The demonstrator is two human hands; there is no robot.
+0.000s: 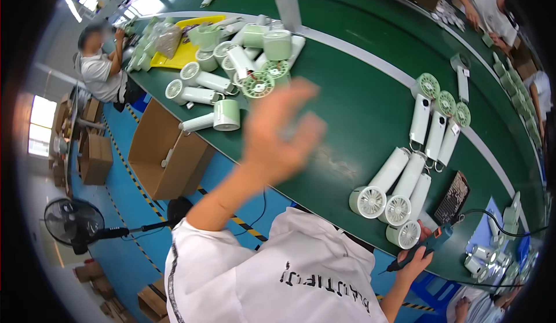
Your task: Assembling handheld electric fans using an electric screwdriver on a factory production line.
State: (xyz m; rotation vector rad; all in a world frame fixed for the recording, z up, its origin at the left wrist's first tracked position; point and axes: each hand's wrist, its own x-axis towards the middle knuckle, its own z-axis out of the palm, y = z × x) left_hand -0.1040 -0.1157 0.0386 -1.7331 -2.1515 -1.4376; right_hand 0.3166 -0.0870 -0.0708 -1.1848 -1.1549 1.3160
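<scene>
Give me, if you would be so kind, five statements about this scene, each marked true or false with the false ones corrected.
1. The right hand holds a dark power screwdriver. True.
2. A yellow tray lies on the green tabletop. True.
3. The left hand clutches a cardboard box. False: its fingers are spread and appear empty.
4. The black floor fan stands on the tabletop. False: it is off the tabletop, to the left.
5. Pale handheld fans lie beside the right hand. True.
</scene>
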